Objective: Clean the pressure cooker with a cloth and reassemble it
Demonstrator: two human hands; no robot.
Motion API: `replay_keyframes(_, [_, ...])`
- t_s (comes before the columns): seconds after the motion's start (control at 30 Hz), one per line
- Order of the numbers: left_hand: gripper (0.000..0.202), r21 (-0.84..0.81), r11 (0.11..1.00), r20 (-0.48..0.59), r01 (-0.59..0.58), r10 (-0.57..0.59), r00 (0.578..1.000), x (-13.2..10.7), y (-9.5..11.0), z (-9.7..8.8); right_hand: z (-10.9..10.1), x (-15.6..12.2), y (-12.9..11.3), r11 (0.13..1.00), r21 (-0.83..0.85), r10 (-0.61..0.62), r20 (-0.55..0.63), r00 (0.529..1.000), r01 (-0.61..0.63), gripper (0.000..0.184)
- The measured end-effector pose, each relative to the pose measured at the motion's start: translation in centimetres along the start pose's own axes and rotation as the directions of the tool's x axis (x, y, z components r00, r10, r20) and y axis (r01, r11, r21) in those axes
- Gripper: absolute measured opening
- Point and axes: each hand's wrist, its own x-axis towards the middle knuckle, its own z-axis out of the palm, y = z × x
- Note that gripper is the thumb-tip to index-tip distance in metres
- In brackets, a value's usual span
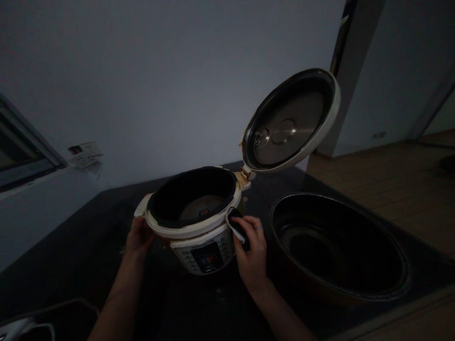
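A white multicooker (192,232) with a dark control panel stands on the dark countertop, its hinged lid (287,128) raised to the right. No inner pot sits in it; the heating plate (202,208) shows at the bottom. My left hand (139,235) grips the cooker at its left side handle, the fingertips partly hidden beneath it. In my right hand (253,246) is a folded dark cloth with a pale edge (237,229), pressed against the cooker's outer side just below the rim at the right.
A large dark inner pot (337,246) stands on the countertop (170,312) to the right. At lower left lie a white object and a cord (42,327). A wall socket (85,156) is at the left, beside a window frame (31,142). Wooden floor (391,175) lies beyond the counter's right edge.
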Motion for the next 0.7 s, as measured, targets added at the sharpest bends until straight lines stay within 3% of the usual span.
replay_keyframes(0.13, [0.048,0.015,1.0,-0.019,0.013,-0.013,1.0,-0.2,0.0,0.1,0.4,-3.0,0.3,0.999,-0.003,0.041,0.048,0.998,-0.04,0.05])
replay_keyframes(0.27, [0.054,0.018,1.0,-0.009,0.002,-0.002,1.0,-0.2,-0.1,0.2,1.3,-3.4,-0.5,0.998,0.008,0.058,0.13,0.99,-0.06,0.06])
replay_keyframes(0.43, [0.064,0.057,0.998,0.046,0.001,-0.004,0.999,-0.2,-0.1,0.1,2.6,-1.4,-0.5,0.968,0.112,0.207,0.145,0.967,-0.224,0.06])
replay_keyframes(0.6, [0.066,0.047,0.999,0.068,0.003,-0.007,0.998,-0.6,0.5,0.6,3.6,1.8,2.7,0.918,0.234,0.305,0.101,0.947,-0.32,0.068])
replay_keyframes(0.7, [0.073,0.068,0.997,0.061,0.029,-0.033,0.998,-0.8,0.7,0.9,3.8,2.5,3.9,0.911,0.25,0.312,0.102,0.945,-0.328,0.071])
